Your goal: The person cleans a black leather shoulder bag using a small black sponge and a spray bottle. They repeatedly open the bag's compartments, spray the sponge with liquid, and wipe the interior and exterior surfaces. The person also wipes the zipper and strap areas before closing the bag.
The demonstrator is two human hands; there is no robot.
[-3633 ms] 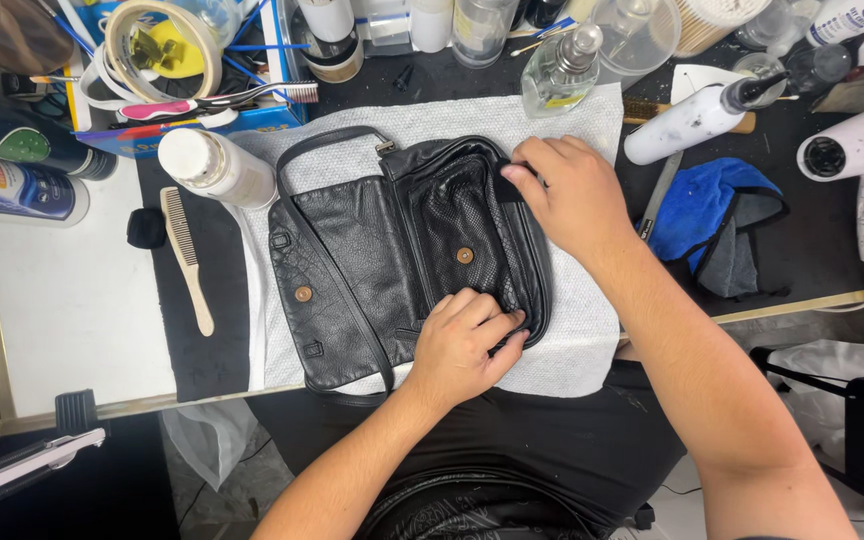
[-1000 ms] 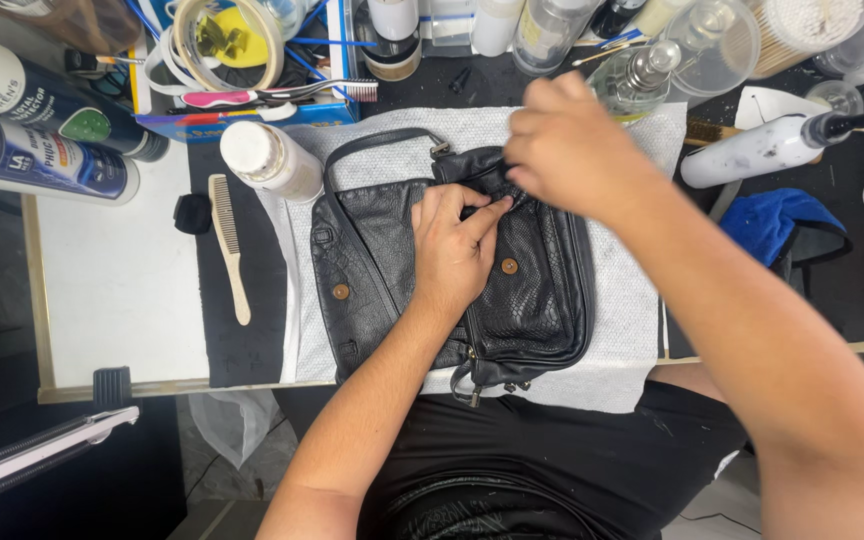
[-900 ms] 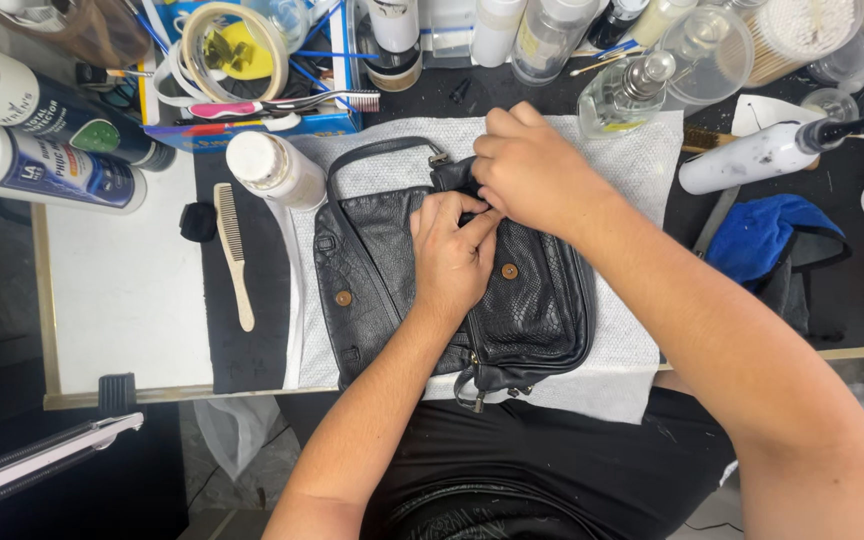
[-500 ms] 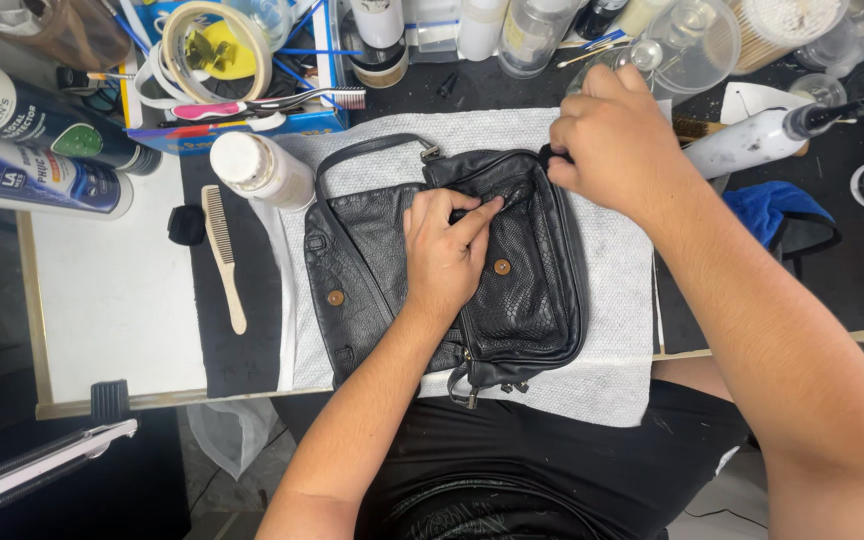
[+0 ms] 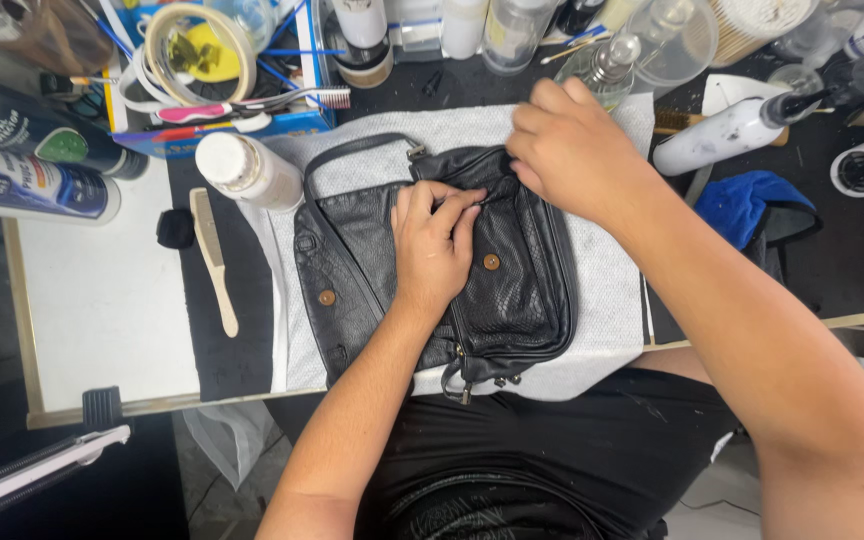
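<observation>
Black leather bag (image 5: 512,290), flat on a white towel (image 5: 607,290) on the table (image 5: 112,310). Left hand (image 5: 432,250) pressed on the bag's middle; right hand (image 5: 572,150) pinching its top edge. White bottle (image 5: 247,170) and wooden spatula (image 5: 214,258) lie left of it.

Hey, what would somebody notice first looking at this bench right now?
A black leather bag lies mid-bench on a white towel, with the left hand pressed flat on it and the right hand gripping its top edge. Bottles crowd the far edge, and a blue cloth sits right.
</observation>
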